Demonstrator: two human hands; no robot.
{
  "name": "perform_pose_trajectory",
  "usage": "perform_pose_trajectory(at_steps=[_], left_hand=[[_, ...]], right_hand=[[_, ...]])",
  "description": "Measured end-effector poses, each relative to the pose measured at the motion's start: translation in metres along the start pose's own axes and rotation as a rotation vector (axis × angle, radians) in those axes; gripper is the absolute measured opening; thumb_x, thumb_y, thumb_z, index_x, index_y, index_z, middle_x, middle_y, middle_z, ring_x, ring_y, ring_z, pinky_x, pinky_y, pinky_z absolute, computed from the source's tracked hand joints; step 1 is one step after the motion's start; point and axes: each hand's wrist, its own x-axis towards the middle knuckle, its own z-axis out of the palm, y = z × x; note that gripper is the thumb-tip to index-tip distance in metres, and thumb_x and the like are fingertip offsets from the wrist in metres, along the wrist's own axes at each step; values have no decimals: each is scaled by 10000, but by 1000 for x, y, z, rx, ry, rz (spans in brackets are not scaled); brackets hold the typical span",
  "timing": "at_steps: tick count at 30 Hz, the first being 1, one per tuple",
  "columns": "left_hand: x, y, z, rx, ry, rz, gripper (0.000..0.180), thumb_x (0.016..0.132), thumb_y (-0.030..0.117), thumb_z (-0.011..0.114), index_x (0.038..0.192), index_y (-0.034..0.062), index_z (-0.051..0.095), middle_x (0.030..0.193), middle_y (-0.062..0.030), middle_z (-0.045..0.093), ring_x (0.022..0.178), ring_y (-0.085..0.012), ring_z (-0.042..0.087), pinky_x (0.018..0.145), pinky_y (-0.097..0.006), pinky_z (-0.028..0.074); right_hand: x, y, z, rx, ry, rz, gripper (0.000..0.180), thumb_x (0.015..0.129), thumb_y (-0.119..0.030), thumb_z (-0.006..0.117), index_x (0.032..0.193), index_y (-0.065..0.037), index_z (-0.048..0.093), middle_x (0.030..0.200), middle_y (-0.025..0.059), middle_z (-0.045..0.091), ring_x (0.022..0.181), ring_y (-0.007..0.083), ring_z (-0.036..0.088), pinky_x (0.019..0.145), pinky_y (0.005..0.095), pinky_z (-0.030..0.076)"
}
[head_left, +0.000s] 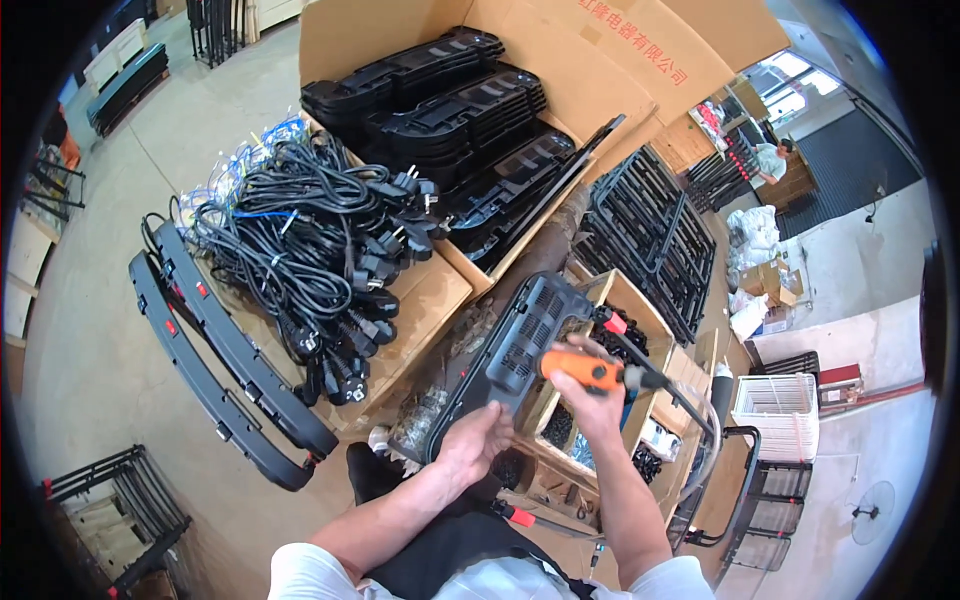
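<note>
My right hand point(592, 392) is wrapped round an orange power screwdriver point(585, 370), held over the right side of a long black plastic housing point(515, 345). The screwdriver's black end points to the right, and its bit cannot be made out. The housing has a slotted vent section and lies aslant in front of me. My left hand point(474, 440) is at the housing's near right edge, with fingers bent and drawn together. Whether a small part sits between those fingertips is hidden. To the right, beside the screwdriver, stands a wooden compartment box point(625, 295) with dark small parts.
Black power cords with plugs point(300, 235) are heaped on cardboard at the left. Behind them, a large carton point(400, 30) holds stacked black plastic shells point(460, 115). Two curved dark housings point(215, 370) lean at the left. Black metal frames point(650, 235) stand at the right. Another person point(772, 160) is far back.
</note>
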Motion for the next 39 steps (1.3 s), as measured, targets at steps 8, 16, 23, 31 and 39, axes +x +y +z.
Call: perform_pose_trajectory(at_steps=[8, 16, 23, 31, 39], left_hand=[[-5, -10, -9, -296, -37, -5, 259, 1101, 337, 595, 1116, 94, 681, 876, 0, 632, 793, -157, 584, 778, -314, 530], [-29, -13, -16, -285, -90, 5, 250, 1111, 325, 576, 1136, 95, 670, 875, -4, 626, 796, -160, 591, 779, -314, 534], [-41, -16, -26, -282, -62, 68, 259, 1059, 353, 667, 1150, 110, 665, 897, -6, 627, 819, -166, 588, 803, -325, 530], [-39, -15, -31, -277, -56, 43, 262, 1065, 338, 659, 1181, 103, 668, 878, 0, 599, 822, -167, 578, 798, -309, 525], [-39, -9, -27, -311, -85, 51, 272, 1111, 347, 569, 1180, 108, 680, 881, 3, 611, 862, -177, 619, 816, -331, 540]], right_hand=[[-89, -15, -9, 59, -43, 114, 616, 858, -33, 817, 1397, 22, 525, 1304, 196, 708, 1231, 262, 671, 1117, 415, 512], [-113, -16, -9, 92, -60, 81, 617, 863, -30, 822, 1393, 41, 514, 1316, 212, 699, 1241, 282, 671, 1101, 425, 532], [-123, -15, -1, 38, -105, 87, 608, 869, -20, 814, 1396, 30, 513, 1330, 208, 691, 1247, 277, 666, 1100, 422, 533], [-126, -18, 7, -13, -136, 52, 608, 874, -16, 807, 1402, 25, 508, 1337, 203, 688, 1265, 281, 656, 1112, 422, 523], [-124, -18, 10, 8, -113, 64, 605, 883, -39, 811, 1402, 23, 506, 1342, 209, 687, 1265, 278, 655, 1114, 420, 514]])
